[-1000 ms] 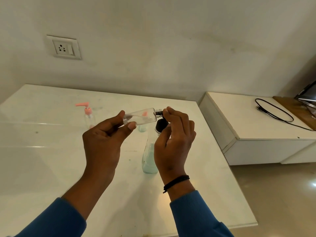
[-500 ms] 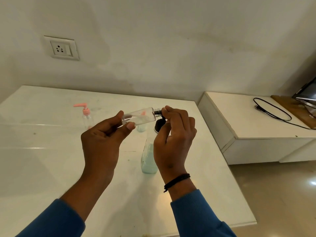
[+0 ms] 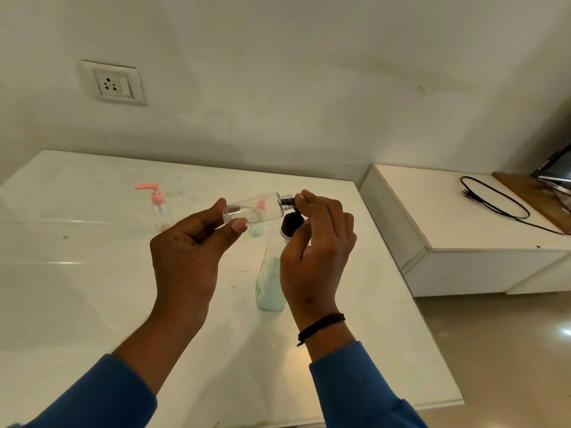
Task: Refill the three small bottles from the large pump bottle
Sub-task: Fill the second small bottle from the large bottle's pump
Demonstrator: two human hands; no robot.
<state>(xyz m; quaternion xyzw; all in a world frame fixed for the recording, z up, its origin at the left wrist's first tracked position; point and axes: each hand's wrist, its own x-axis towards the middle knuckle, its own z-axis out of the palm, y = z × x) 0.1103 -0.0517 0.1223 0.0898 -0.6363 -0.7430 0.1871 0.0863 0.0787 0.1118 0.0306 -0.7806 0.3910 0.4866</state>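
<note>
My left hand [image 3: 188,257] holds a small clear bottle [image 3: 253,209] on its side above the table, neck pointing right. My right hand [image 3: 315,242] pinches the dark cap end at that bottle's threaded neck [image 3: 286,201]; the fingers hide most of the cap. Right below stands the large bottle [image 3: 270,285], holding pale green liquid, its black pump top [image 3: 289,225] partly behind my right hand. A small bottle with a pink pump [image 3: 159,208] stands at the back left. Another small bottle [image 3: 256,230], pink-topped, stands behind the held one, mostly hidden.
The white table [image 3: 92,288] ends at an edge on the right, with the floor beyond. A lower white cabinet [image 3: 448,230] at the right carries a black cable [image 3: 494,202] and a dark screen. A wall socket [image 3: 112,83] sits at the upper left.
Both hands stay at the same spot with the clear bottle between them. My right fingers have shifted slightly at the neck, and a bit more thread shows.
</note>
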